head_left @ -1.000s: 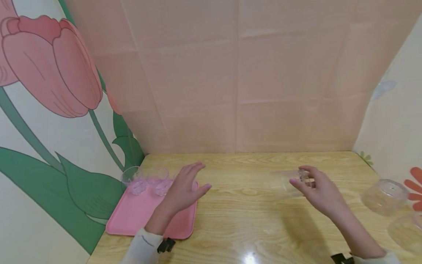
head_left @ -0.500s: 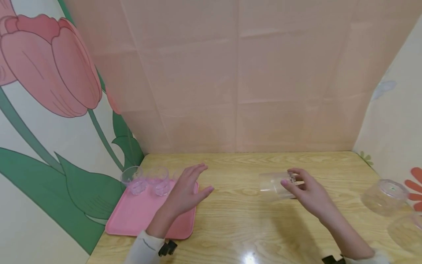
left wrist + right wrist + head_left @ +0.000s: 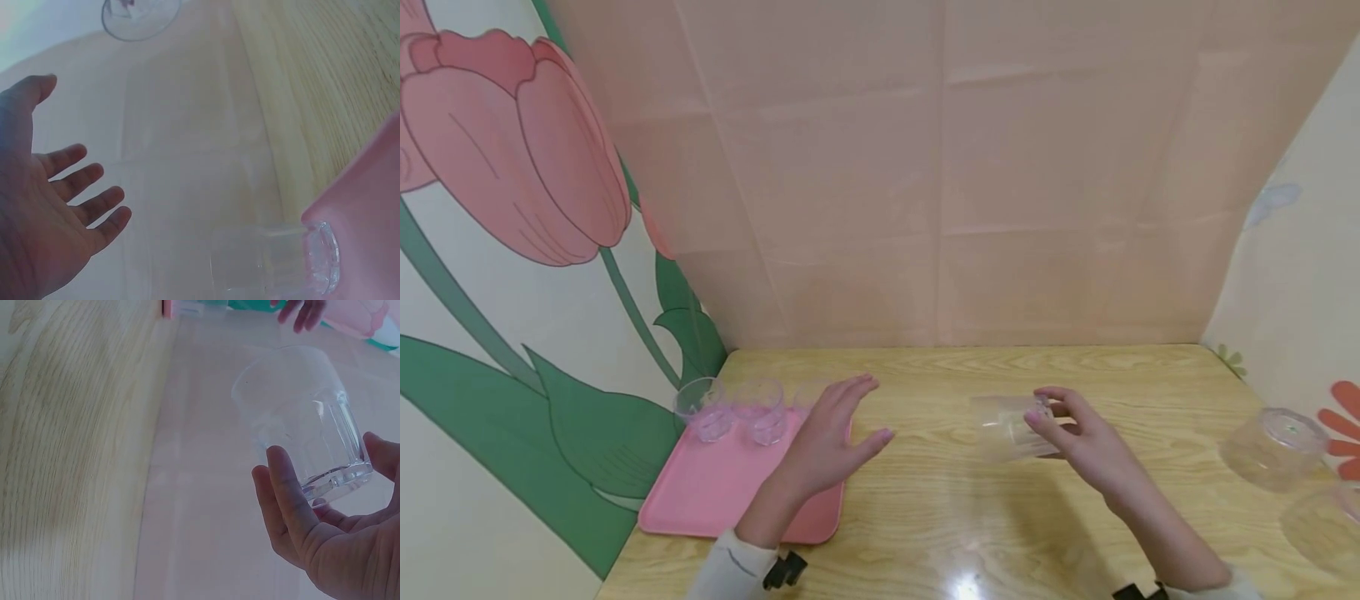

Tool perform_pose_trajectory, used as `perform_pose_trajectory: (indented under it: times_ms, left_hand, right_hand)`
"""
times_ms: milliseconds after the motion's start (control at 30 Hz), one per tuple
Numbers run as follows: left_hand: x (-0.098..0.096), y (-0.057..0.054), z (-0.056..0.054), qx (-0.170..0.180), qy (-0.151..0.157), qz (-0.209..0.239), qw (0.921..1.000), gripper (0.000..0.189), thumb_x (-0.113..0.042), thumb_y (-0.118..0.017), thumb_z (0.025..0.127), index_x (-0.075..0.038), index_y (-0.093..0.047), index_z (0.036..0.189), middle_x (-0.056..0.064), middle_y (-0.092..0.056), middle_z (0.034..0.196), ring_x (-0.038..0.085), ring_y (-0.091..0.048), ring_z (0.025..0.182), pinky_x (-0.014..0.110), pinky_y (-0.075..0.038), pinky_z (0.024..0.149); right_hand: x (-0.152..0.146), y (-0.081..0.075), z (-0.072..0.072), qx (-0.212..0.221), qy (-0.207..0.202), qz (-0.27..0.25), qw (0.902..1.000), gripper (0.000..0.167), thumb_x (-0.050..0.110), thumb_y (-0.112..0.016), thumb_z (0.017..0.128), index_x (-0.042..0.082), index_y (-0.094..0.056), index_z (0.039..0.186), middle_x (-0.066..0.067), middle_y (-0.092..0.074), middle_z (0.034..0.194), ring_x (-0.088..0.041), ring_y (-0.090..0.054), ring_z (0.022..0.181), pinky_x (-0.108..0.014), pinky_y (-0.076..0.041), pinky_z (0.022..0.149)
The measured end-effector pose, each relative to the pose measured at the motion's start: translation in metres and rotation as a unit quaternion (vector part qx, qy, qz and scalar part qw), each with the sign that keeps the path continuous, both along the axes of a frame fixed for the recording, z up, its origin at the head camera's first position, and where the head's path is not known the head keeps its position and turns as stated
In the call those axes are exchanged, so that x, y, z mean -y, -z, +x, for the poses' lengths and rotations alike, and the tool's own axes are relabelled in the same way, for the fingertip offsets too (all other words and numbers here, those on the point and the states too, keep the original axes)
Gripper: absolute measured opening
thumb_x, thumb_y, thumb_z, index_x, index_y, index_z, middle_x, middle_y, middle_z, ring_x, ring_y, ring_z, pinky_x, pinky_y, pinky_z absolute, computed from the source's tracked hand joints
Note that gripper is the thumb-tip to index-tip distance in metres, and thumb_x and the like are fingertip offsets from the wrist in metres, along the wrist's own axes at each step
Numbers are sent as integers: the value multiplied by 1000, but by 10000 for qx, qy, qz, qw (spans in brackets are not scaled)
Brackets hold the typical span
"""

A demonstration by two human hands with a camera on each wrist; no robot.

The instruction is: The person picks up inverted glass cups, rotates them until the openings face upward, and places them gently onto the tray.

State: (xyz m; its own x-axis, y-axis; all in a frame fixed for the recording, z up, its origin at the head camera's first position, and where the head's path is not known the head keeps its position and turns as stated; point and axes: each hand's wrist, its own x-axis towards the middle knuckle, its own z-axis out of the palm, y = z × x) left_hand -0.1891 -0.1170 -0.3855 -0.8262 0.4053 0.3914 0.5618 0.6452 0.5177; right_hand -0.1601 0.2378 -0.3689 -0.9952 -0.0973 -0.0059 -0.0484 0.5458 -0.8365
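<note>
My right hand [image 3: 1093,446] holds a clear drinking glass [image 3: 1003,425] by its thick base, above the wooden table. The glass lies on its side in the air, its mouth facing left; the right wrist view shows fingers and thumb curled about the base of this glass [image 3: 300,412]. My left hand [image 3: 823,442] hovers over the right part of a pink tray [image 3: 692,500], fingers extended, thumb apart, touching nothing. Two clear glasses stand upright at the tray's far side, one left [image 3: 711,421] and one beside it [image 3: 767,421]. A third glass [image 3: 805,393] is partly hidden behind my left hand.
At the table's right edge, a clear glass [image 3: 1273,450] stands upside down near the wall. Another clear vessel [image 3: 1326,529] is cut off by the frame there. A pink-beige sheet [image 3: 925,208] hangs behind the table [image 3: 917,517].
My right hand has carried the glass leftward, towards the middle of the table. The left hand has shifted slightly right. The glasses on the tray have stayed in place.
</note>
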Motion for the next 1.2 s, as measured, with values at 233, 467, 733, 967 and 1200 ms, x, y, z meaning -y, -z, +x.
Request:
perform_pose_trajectory:
  times_ms: [233, 467, 733, 967, 1200]
  left_hand:
    - [-4, 0, 1, -135, 109, 124, 9998, 70, -48, -68, 93, -15, -46, 151, 6, -44, 156, 24, -40, 143, 51, -38, 114]
    - [-8, 0, 3, -163, 108, 118, 9997, 70, -50, -67, 93, -17, -46, 151, 5, -44, 156, 23, -40, 143, 52, -38, 114]
    - [-10, 2, 5, 82, 102, 113, 9999, 72, -56, -63, 94, -22, -43, 153, 0, -40, 159, 19, -38, 145, 55, -38, 113]
    - [-13, 0, 8, 104, 155, 160, 9997, 73, -58, -62, 93, -22, -42, 154, 2, -40, 159, 20, -37, 146, 57, -37, 113]
    - [-16, -2, 9, 83, 245, 157, 9995, 74, -58, -63, 93, -23, -41, 154, -3, -37, 160, 18, -35, 146, 55, -38, 113]
  right_hand:
    - [8, 1, 0, -6, -143, -425, 9990, 61, 40, -54, 105, 6, -35, 152, -28, -45, 140, -47, -54, 125, -49, -57, 88]
    - [16, 1, -2, 136, -270, -1051, 9940, 57, 33, -53, 106, 3, -34, 151, -28, -45, 136, -37, -60, 117, -34, -59, 84]
    - [27, 1, -2, 283, -407, -1195, 9916, 57, 35, -53, 106, 4, -35, 151, -26, -45, 136, -30, -62, 113, -38, -59, 88]
    - [34, 2, -3, 378, -442, -1451, 9877, 57, 34, -53, 106, 3, -35, 151, -26, -45, 136, -28, -63, 108, -38, -59, 88]
    - [40, 3, -4, 510, -502, -1857, 9800, 57, 32, -54, 106, 2, -34, 150, -27, -46, 135, -28, -63, 107, -37, -59, 88]
